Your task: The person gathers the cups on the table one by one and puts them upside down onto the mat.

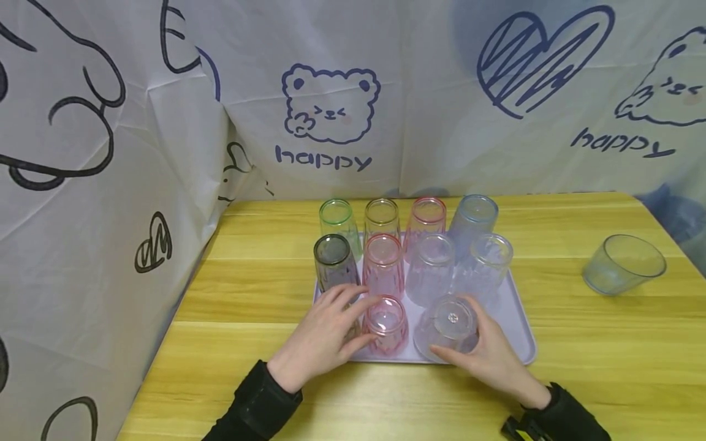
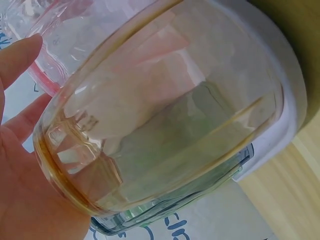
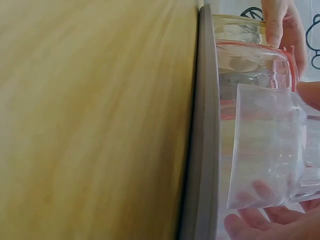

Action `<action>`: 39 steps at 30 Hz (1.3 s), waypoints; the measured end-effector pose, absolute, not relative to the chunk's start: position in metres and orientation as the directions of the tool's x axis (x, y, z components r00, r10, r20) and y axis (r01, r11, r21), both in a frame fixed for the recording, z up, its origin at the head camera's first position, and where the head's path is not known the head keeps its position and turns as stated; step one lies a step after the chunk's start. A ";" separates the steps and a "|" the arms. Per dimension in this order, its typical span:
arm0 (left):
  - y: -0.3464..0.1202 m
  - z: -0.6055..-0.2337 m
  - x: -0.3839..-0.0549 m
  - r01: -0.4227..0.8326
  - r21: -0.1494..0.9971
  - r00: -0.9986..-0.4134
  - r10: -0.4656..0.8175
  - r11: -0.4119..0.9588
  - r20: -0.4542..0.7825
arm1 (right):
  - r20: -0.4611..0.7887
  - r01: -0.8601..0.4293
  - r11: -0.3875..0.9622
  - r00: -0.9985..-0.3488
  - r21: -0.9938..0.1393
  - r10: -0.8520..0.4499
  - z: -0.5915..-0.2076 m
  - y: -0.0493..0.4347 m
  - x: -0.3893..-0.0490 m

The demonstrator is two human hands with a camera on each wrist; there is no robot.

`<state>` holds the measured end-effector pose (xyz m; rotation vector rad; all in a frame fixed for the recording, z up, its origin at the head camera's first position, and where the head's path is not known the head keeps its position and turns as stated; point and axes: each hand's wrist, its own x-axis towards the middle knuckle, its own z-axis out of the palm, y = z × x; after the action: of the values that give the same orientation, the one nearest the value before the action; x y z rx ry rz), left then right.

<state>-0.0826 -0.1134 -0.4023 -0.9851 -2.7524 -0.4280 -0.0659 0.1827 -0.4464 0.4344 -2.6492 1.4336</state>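
My right hand (image 1: 491, 352) grips a clear, upside-down glass (image 1: 447, 324) at the front of the lilac tray (image 1: 524, 340), its thumb in front and fingers on the right side. In the right wrist view, the rim of this clear glass (image 3: 235, 150) is close over the tray. My left hand (image 1: 325, 331) is beside a short pink glass (image 1: 386, 334), its thumb and fingertips at the glass's left side and upper edge. An amber-rimmed glass (image 2: 165, 115) stands under the left palm, mostly hidden in the head view.
Behind, upside-down glasses fill the tray: dark grey (image 1: 333, 263), pink (image 1: 383, 263), clear (image 1: 432, 269), and a back row including green (image 1: 337, 217) and blue (image 1: 475, 217). An upright clear glass (image 1: 623, 266) stands at the table's right. A printed cloth (image 1: 413, 92) hangs behind.
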 end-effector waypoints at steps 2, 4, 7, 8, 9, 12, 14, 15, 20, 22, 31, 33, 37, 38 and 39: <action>-0.113 -0.402 -0.083 0.642 0.203 -0.762 0.588 0.739 0.271 | 0.220 -0.292 0.526 -0.956 -0.799 -0.196 -0.447 0.183 -0.066; -0.113 -0.403 -0.083 0.644 0.201 -0.761 0.588 0.738 0.275 | 0.217 -0.287 0.533 -0.957 -0.796 -0.191 -0.448 0.182 -0.067; -0.113 -0.403 -0.083 0.646 0.199 -0.758 0.589 0.737 0.281 | 0.209 -0.278 0.549 -0.960 -0.788 -0.187 -0.449 0.182 -0.068; -0.113 -0.403 -0.083 0.647 0.199 -0.757 0.589 0.736 0.283 | 0.204 -0.274 0.557 -0.961 -0.784 -0.185 -0.449 0.182 -0.068; -0.113 -0.404 -0.083 0.648 0.201 -0.756 0.589 0.735 0.285 | 0.199 -0.269 0.569 -0.963 -0.777 -0.184 -0.449 0.182 -0.068; -0.113 -0.404 -0.084 0.648 0.207 -0.757 0.588 0.733 0.285 | 0.190 -0.268 0.590 -0.963 -0.762 -0.191 -0.450 0.181 -0.069; -0.113 -0.405 -0.084 0.647 0.209 -0.758 0.588 0.733 0.284 | 0.193 -0.275 0.594 -0.961 -0.756 -0.199 -0.450 0.181 -0.069; -0.113 -0.405 -0.084 0.646 0.209 -0.758 0.587 0.734 0.283 | 0.194 -0.278 0.595 -0.960 -0.754 -0.202 -0.450 0.181 -0.069; -0.114 -0.405 -0.085 0.646 0.207 -0.758 0.588 0.735 0.281 | 0.174 -0.266 0.594 -0.962 -0.759 -0.209 -0.449 0.181 -0.071; -0.114 -0.405 -0.086 0.649 0.206 -0.756 0.590 0.733 0.283 | 0.160 -0.257 0.594 -0.964 -0.762 -0.212 -0.449 0.181 -0.073; -0.114 -0.407 -0.087 0.655 0.192 -0.748 0.594 0.730 0.295 | 0.127 -0.236 0.559 -0.965 -0.795 -0.228 -0.449 0.181 -0.075; -0.115 -0.407 -0.087 0.652 0.192 -0.751 0.590 0.734 0.296 | 0.127 -0.236 0.555 -0.966 -0.798 -0.227 -0.449 0.181 -0.076; -0.117 -0.407 -0.085 0.641 0.189 -0.759 0.577 0.744 0.302 | 0.132 -0.239 0.551 -0.965 -0.800 -0.227 -0.450 0.181 -0.076; -0.117 -0.407 -0.085 0.639 0.190 -0.760 0.574 0.746 0.304 | 0.131 -0.239 0.549 -0.965 -0.801 -0.228 -0.450 0.181 -0.076; -0.118 -0.406 -0.085 0.638 0.190 -0.761 0.573 0.746 0.305 | 0.130 -0.238 0.548 -0.965 -0.802 -0.230 -0.450 0.181 -0.077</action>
<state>-0.0847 -0.1180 -0.4064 -0.9576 -2.7188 -0.4184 -0.0766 0.1807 -0.4498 0.4164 -2.7554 1.4300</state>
